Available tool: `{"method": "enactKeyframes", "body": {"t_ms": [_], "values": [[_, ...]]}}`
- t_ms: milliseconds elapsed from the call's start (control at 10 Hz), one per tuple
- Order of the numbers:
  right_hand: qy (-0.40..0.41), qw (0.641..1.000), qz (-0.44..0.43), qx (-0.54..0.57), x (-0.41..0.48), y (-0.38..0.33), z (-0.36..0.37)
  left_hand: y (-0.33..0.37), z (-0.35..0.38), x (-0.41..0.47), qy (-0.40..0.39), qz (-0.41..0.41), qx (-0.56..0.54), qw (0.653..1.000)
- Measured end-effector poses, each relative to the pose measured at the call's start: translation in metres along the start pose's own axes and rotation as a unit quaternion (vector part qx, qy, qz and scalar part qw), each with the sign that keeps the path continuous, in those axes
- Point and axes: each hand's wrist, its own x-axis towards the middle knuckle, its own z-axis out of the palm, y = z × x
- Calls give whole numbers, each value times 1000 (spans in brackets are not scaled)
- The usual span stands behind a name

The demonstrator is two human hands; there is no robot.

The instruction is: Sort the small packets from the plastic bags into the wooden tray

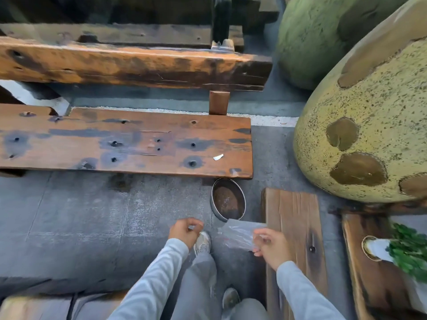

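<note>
A clear plastic bag (pixel 239 233) hangs in the air over the grey floor, pinched by my right hand (pixel 270 247) at its right edge. My left hand (pixel 186 229) is curled to the left of the bag, fingers closed around something small that I cannot make out. A small white scrap or packet (pixel 218 157) lies on the wooden bench (pixel 129 139) ahead. No wooden tray is clearly visible.
A round metal bin (pixel 228 199) with brown contents stands on the floor just beyond the bag. A second bench (pixel 295 227) runs along my right. A wooden table (pixel 360 262) with a white vase of greenery (pixel 409 248) is at far right. Large speckled rounded boulders (pixel 369 125) sit behind.
</note>
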Motion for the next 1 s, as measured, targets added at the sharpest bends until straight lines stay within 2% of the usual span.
{"method": "enactKeyframes", "body": {"t_ms": [200, 500, 600, 700, 900, 1000], "values": [[30, 997, 65, 24, 85, 18, 48, 15, 14, 99, -44, 31, 136, 989], [80, 993, 86, -32, 233, 65, 110, -43, 91, 237, -80, 33, 213, 973], [47, 995, 62, -69, 288, 82, 126, -60, 118, 278, -66, 49, 233, 969], [-29, 989, 51, -132, 327, 108, 136, -72, 138, 304, -51, 35, 227, 972], [-85, 979, 57, -175, 317, 119, 136, -89, 150, 295, -40, 21, 230, 972], [-95, 955, 4, -282, 295, 106, 125, -88, 143, 280, -13, 2, 221, 975]]}}
